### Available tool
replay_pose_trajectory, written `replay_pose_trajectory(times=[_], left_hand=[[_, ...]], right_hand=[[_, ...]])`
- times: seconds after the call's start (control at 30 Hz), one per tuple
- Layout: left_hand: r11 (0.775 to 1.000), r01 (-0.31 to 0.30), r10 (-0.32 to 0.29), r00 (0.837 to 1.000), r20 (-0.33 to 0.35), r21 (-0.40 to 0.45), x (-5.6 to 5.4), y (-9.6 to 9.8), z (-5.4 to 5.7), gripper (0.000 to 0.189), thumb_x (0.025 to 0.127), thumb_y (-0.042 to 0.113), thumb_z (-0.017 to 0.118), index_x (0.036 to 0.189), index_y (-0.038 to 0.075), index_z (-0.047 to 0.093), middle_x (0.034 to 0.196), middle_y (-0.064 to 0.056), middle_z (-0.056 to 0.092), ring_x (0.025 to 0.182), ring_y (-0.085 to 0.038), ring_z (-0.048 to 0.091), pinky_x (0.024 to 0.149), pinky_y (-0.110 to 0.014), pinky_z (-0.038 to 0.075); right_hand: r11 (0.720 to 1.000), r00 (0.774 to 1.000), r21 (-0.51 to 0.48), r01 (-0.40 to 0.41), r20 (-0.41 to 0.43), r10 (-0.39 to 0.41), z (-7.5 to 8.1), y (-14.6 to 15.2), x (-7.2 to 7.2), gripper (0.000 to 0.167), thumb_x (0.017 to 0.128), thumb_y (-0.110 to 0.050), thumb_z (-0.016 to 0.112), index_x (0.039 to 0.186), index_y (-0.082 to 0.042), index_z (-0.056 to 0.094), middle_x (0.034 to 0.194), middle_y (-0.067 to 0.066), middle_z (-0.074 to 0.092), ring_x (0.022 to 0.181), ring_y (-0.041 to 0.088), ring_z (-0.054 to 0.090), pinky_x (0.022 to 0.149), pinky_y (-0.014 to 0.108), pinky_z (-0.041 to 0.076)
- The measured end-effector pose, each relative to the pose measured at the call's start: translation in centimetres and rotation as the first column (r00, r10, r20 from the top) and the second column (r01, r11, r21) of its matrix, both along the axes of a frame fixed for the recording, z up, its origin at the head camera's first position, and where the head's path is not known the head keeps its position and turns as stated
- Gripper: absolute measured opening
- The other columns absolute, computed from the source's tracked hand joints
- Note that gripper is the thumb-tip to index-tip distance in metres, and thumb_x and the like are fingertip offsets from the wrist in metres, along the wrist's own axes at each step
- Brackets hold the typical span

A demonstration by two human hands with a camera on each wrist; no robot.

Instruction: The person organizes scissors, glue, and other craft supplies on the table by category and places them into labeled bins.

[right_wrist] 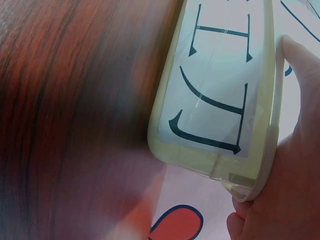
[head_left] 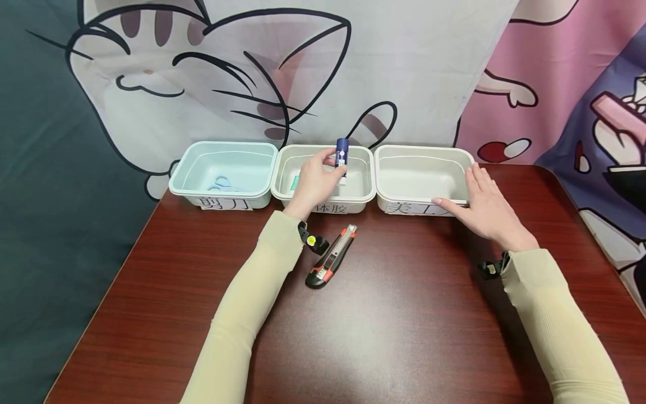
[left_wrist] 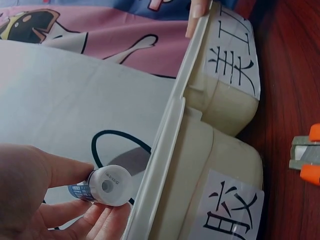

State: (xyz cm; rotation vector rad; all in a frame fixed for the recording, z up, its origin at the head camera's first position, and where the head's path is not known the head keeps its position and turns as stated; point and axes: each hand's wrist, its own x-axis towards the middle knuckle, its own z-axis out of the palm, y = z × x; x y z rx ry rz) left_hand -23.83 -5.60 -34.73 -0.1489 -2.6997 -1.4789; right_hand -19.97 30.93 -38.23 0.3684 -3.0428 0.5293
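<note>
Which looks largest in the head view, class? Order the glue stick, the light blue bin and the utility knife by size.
1. Light blue bin
2. Utility knife
3. Glue stick, in the left hand

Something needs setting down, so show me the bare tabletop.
Free: tabletop between the utility knife and right sleeve; also left of the left sleeve. Crowded: the back, with blue bin, left hand over middle bin, right hand on right bin.

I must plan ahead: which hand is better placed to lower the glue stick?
Probably the left hand, which holds the glue stick above the middle bin; the right hand touches the right bin.
</note>
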Motion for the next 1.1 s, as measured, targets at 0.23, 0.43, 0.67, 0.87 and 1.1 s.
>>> replay_pose_trajectory(times=[0.23,0.43,0.67,0.87,1.1], left_hand=[[0.999,-0.032,0.033,0.999,0.008,-0.018,-0.8,-0.2,-0.4,0.057,0.097,0.024,0.071,0.149,0.01,0.053,0.116,-0.007,0.068,0.091,-0.02,0.059,0.078,-0.03,0.045],[0.999,-0.037,0.038,0.999,0.025,-0.017,-1.1,-0.4,-0.5,0.062,0.097,0.027,0.071,0.152,0.01,0.048,0.124,-0.007,0.067,0.093,-0.019,0.063,0.081,-0.03,0.047],[1.0,0.002,-0.003,0.999,0.052,0.019,-0.5,-0.6,-0.2,0.082,0.095,0.044,0.072,0.159,0.012,0.033,0.145,-0.007,0.053,0.12,-0.023,0.06,0.097,-0.035,0.049],[0.999,0.013,-0.015,0.999,0.045,0.042,0.0,-0.7,0.0,0.078,0.094,0.046,0.071,0.157,0.014,0.039,0.143,-0.005,0.055,0.123,-0.023,0.059,0.098,-0.035,0.048],[0.998,0.026,-0.026,1.0,0.012,0.05,0.6,-1.0,0.5,0.072,0.094,0.045,0.072,0.154,0.016,0.046,0.139,-0.004,0.059,0.121,-0.022,0.06,0.097,-0.034,0.049]], right_hand=[[1.0,1.0,0.004,0.0,0.003,0.0,0.0,-0.1,0.0,0.107,0.097,-0.065,0.052,0.156,0.014,0.009,0.163,0.032,0.0,0.153,0.038,-0.005,0.121,0.05,-0.001],[1.0,1.0,0.006,0.0,0.002,0.0,0.0,-0.1,0.0,0.106,0.098,-0.065,0.052,0.156,0.014,0.009,0.163,0.033,0.0,0.153,0.038,-0.005,0.121,0.05,-0.001],[1.0,1.0,0.01,0.002,0.01,-0.002,0.0,0.0,0.0,0.107,0.097,-0.065,0.051,0.156,0.013,0.008,0.163,0.032,-0.001,0.153,0.038,-0.005,0.121,0.05,-0.001],[1.0,1.0,0.011,0.003,0.01,-0.003,0.0,0.0,0.1,0.107,0.097,-0.065,0.051,0.156,0.013,0.009,0.163,0.033,-0.001,0.153,0.038,-0.006,0.121,0.051,-0.001],[1.0,1.0,0.007,0.002,0.0,-0.002,0.0,0.0,0.1,0.106,0.098,-0.064,0.052,0.156,0.014,0.01,0.163,0.034,0.001,0.152,0.039,-0.004,0.121,0.052,0.001]])
